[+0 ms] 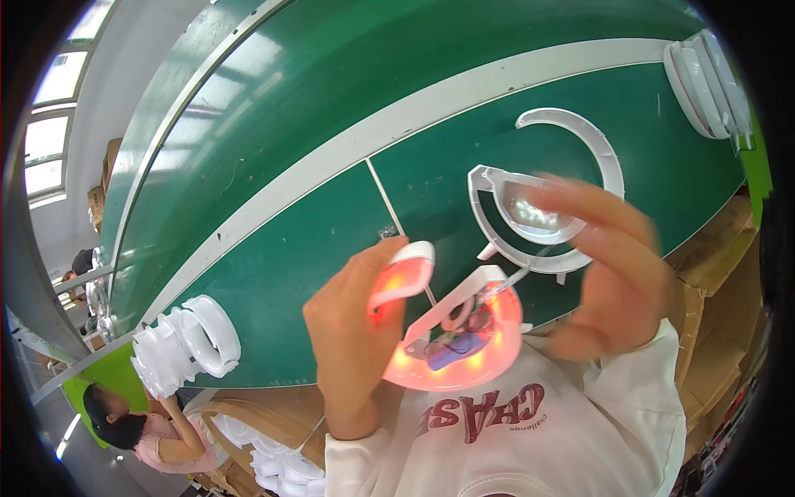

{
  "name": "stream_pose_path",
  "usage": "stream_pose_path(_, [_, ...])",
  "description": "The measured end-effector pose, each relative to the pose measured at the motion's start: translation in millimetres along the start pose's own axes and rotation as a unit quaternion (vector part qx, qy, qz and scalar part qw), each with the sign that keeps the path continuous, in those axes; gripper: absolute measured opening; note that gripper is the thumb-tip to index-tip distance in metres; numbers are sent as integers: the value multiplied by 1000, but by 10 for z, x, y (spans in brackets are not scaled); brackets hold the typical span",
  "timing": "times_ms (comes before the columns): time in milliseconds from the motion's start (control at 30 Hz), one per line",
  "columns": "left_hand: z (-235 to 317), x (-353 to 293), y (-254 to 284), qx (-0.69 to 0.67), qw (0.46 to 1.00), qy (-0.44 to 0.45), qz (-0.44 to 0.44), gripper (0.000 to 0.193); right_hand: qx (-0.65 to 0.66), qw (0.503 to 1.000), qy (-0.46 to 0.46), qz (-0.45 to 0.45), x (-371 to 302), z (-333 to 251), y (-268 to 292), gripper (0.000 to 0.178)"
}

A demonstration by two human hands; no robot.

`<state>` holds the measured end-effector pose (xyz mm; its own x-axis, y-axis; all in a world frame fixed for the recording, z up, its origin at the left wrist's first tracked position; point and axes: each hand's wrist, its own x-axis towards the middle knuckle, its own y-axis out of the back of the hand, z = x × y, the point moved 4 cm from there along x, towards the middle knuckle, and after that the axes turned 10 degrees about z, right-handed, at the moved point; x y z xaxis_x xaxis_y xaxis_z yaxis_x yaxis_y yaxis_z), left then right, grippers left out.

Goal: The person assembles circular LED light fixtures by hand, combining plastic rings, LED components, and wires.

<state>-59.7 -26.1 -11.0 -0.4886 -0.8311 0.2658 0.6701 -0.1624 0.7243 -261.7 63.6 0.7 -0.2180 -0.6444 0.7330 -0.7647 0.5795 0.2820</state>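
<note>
My left hand [348, 331] is closed around the curved neck [406, 273] of a white plastic lamp housing, which glows red. Below the neck, the half-round base [464, 373] of this housing is open and lit with orange-red spots. Inside it sit a purple cylindrical battery [455, 351] and tangled wires. A pale cable [523, 273] runs from the base toward a C-shaped white plastic ring [611, 157] on the table. Within the ring, a half-round clear panel [517, 211] shines with white lights. Over this panel my right hand [617, 257], blurred, stretches its fingers, thumb apart; any contact is unclear.
The green table [306, 240] has a raised pale edge strip [331, 149] along its far side. Stacked white plastic rings [186, 344] stand at left, more white parts [704, 83] at far right. Cardboard boxes [720, 331] flank me. Another person [157, 431] sits at lower left.
</note>
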Motion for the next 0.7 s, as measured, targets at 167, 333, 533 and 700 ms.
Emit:
stream_pose_path(167, [-137, -38, 0, -40, 995, 90, -7, 24, 38, 959, -158, -234, -611, -214, 317, 71])
stream_pose_path(333, [-105, -46, -62, -87, 985, 146, -29, 22, 130, 922, -336, -144, -866, -280, -112, 81])
stream_pose_path(533, [13, -7, -67, 24, 996, 86, -32, 21, 260, 819, -502, -95, -977, -216, -291, 70])
stream_pose_path(700, [147, 15, -109, 82, 993, 66, -53, 18, 261, 828, -493, -65, -1120, -128, -323, 63])
